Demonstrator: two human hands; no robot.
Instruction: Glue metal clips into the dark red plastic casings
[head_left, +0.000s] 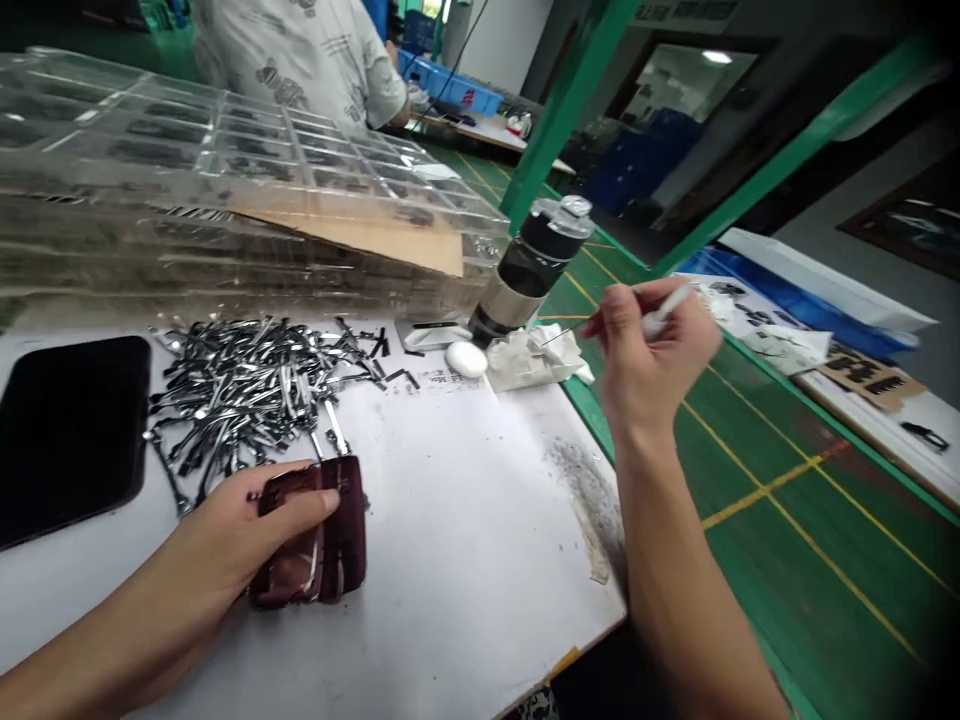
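Note:
My left hand [232, 535] is closed around a dark maroon rectangular plastic case [346, 535], its thumb pressed across the top face. A glossy window-like panel shows on the left half of the case. Up to the right, my right hand [652, 350] grips a thin needle-like tool with a white handle [669, 310]. The tool's fine tip points left, over a crumpled white tissue [525, 362]. Just beyond my left hand lies a heap of small shiny metal and black parts [255, 395], with a couple of strips close to the case.
A black tablet or phone [71, 440] lies at left. Stacked clear compartment trays [225, 230] with cardboard [375, 240] line the back. A tilted-looking dark bottle [525, 270] stands beside a white round object [466, 359]. Another person [300, 60] is behind; a second bench [847, 390] is at right.

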